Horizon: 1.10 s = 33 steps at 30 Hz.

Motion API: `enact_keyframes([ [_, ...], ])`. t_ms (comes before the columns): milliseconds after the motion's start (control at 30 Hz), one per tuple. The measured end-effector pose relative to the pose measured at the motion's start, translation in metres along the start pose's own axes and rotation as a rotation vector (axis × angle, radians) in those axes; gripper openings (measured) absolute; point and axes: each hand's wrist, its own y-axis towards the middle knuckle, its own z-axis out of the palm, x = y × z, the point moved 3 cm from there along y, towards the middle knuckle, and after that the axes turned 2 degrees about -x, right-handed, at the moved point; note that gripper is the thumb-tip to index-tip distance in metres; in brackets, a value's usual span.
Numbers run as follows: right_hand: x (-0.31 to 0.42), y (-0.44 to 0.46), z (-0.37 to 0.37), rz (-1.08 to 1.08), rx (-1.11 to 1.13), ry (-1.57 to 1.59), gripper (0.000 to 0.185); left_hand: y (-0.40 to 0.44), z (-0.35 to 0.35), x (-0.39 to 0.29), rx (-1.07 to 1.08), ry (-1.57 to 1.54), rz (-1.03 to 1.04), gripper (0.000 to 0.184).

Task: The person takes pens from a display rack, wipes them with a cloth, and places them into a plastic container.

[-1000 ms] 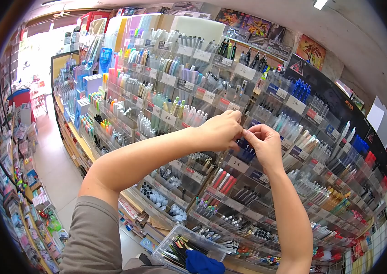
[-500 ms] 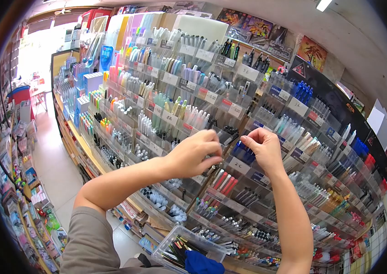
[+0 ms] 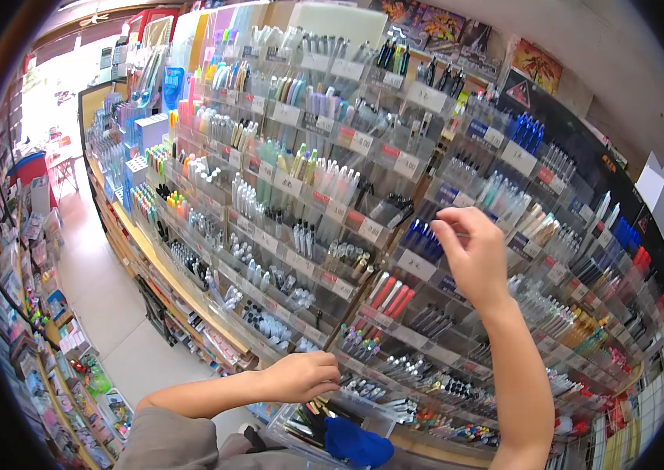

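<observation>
My left hand (image 3: 304,377) is low in the head view, just above the near end of a clear plastic box (image 3: 385,424). Its fingers are curled together; whatever they hold, if anything, is hidden. Dark and coloured pens (image 3: 306,421) lie in the box beside a crumpled blue cloth (image 3: 358,441). My right hand (image 3: 473,254) is raised before the pen rack, thumb and fingertips drawn into a pinch. I cannot make out anything between them. Just left of those fingertips, blue pens (image 3: 422,237) stand in a clear compartment with a white price label (image 3: 416,264).
A tiered clear rack (image 3: 285,180) full of pens spreads across the view. Red pens (image 3: 392,295) stand below the blue ones. On the left an aisle floor (image 3: 104,274) runs between the rack and stocked shelves (image 3: 34,313). Posters (image 3: 535,66) hang at the back.
My left hand has come down and left from beside the right hand to the box. My right hand has risen a little and shifted right, away from the blue pens.
</observation>
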Motion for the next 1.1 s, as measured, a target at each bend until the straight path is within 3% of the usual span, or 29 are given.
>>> enact_keyframes([
  [67,0.018,-0.024,-0.008,-0.022,-0.014,0.038,0.013,-0.011,0.012,0.004,0.054,0.038,-0.020,0.014],
  [133,0.033,-0.064,-0.009,-0.083,0.137,0.046,0.010,-0.020,0.017,0.008,0.094,0.058,-0.047,0.014],
  [267,0.048,-0.179,0.015,-0.061,0.722,-0.007,0.031,-0.027,0.015,0.008,0.074,-0.038,-0.120,0.012],
  [333,0.047,-0.235,0.022,0.050,0.961,-0.148,0.043,-0.028,0.017,0.009,0.092,-0.029,-0.126,0.011],
  [467,0.022,-0.312,0.025,0.339,1.124,-0.068,0.033,-0.023,0.030,0.003,0.151,-0.030,-0.087,0.012],
  [600,0.019,-0.317,0.012,0.477,0.657,0.112,0.019,-0.019,0.057,-0.005,0.444,0.053,-0.042,0.037],
  [633,0.014,-0.317,0.005,0.523,0.536,0.124,0.017,-0.020,0.072,-0.001,0.619,0.076,-0.087,0.059],
  [767,0.002,-0.307,-0.035,0.729,0.145,0.227,0.012,-0.027,0.107,0.002,0.795,0.256,-0.031,0.088],
  [833,0.003,-0.303,-0.048,0.805,-0.021,0.298,0.014,-0.029,0.119,0.000,0.752,0.334,0.026,0.092],
  [1033,0.009,-0.302,-0.053,0.764,-0.022,0.356,0.015,-0.035,0.149,0.002,0.873,0.489,0.150,0.096],
  [1100,0.010,-0.305,-0.049,0.732,0.024,0.319,0.015,-0.035,0.153,-0.001,0.824,0.510,0.144,0.092],
])
